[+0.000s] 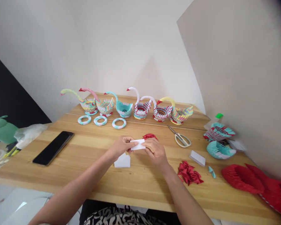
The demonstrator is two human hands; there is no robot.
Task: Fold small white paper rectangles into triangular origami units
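Observation:
Both of my hands hold a small white paper slip (138,144) just above the wooden table (84,156). My left hand (121,147) pinches its left end and my right hand (155,151) grips its right end. A white paper piece (122,161) lies on the table right under my left hand. A small red folded paper cluster (149,136) sits just behind my right hand. A pile of red folded paper units (189,172) lies to the right of my right wrist.
Several paper swans (140,107) line the back, with three paper rings (100,120) in front. Scissors (181,138), a white paper stack (197,158), teal and red paper bowls (219,140) and a large red paper model (259,184) are on the right. A black phone (53,147) lies left.

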